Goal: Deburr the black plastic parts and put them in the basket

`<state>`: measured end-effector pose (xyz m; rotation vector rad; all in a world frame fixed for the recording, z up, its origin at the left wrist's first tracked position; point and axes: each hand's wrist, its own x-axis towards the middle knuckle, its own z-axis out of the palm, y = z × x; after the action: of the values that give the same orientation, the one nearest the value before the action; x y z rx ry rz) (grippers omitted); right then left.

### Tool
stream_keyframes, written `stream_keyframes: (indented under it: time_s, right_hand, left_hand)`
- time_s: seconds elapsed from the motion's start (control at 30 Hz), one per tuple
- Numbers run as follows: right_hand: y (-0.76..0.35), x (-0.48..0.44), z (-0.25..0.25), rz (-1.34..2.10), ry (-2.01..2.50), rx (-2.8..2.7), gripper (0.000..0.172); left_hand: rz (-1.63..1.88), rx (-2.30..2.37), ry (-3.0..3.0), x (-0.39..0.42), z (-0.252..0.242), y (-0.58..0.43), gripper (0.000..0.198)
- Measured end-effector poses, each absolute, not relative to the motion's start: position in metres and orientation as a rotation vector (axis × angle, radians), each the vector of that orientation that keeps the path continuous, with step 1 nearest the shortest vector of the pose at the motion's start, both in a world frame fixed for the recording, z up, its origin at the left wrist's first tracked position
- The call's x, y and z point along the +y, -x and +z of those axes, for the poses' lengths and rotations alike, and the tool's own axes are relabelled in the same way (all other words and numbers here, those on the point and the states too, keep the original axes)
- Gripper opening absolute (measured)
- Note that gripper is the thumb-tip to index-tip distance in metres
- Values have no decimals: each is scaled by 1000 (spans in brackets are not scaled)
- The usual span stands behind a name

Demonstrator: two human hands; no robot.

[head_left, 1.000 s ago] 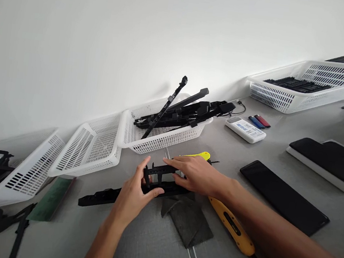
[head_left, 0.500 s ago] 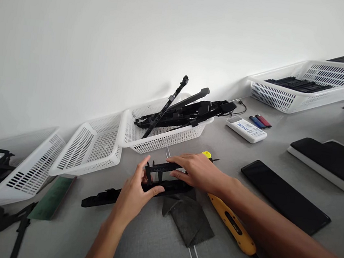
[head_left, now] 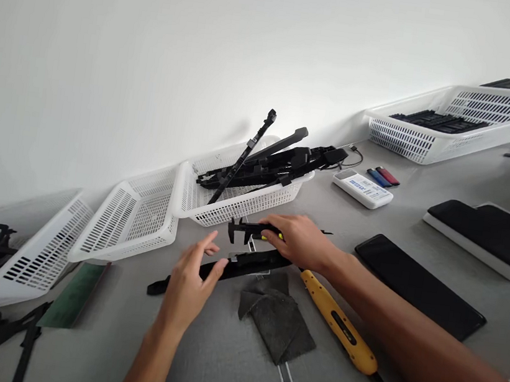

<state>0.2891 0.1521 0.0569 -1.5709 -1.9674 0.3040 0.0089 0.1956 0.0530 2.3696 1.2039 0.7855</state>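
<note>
A black caliper (head_left: 250, 228) is gripped in my right hand (head_left: 302, 241), its jaws pointing left above the table. Just below it lies a long black plastic part (head_left: 245, 264), slanting from lower left to upper right. My left hand (head_left: 191, 283) is open at this part's left half, thumb and fingers apart; whether it touches the part I cannot tell. A bit of something yellow shows by my right fingers, mostly hidden. Nearer to me rest a dark folded cloth (head_left: 279, 323) and a yellow corded tool (head_left: 339, 321).
White baskets line the wall: one with black parts (head_left: 243, 208), a bare one (head_left: 126, 224), one at left (head_left: 48, 245), one at far right (head_left: 403, 138). A green sheet (head_left: 73, 294), white box (head_left: 362, 189), two lighters (head_left: 383, 176) and black slab (head_left: 418, 286) lie around.
My right hand has lifted the caliper up and away from the long black part. My left hand has opened and let go, and the part now lies lower, shifted right.
</note>
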Motion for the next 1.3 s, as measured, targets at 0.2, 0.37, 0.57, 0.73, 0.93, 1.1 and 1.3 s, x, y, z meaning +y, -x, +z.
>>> stream_keyframes:
  time_s: [0.2, 0.37, 0.57, 0.73, 0.93, 1.1, 1.3]
  right_hand:
    - [-313, 159, 53, 334, 1602, -1748, 31]
    - [-323, 161, 51, 294, 1683, -1727, 32]
    - [-311, 156, 58, 2, 1646, -1835, 33]
    - [-275, 140, 67, 26, 1385, -1992, 33]
    - [-261, 140, 59, 156, 1401, -2206, 32]
    - [-260, 144, 53, 233, 1466, -2173, 42]
    - [-259, 142, 52, 331, 1444, -2115, 35]
  left_hand:
    - [523, 1338, -2377, 221, 67, 20, 49]
    - [458, 1298, -2156, 221, 74, 25, 53]
    - [474, 1267, -2060, 212, 72, 13, 46]
    - [393, 1124, -1895, 196, 63, -7, 51]
    - [470, 1181, -1749, 191, 62, -10, 91]
    - [507, 1184, -1824, 186, 61, -14, 110]
    - [542, 1193, -1826, 182, 62, -19, 100]
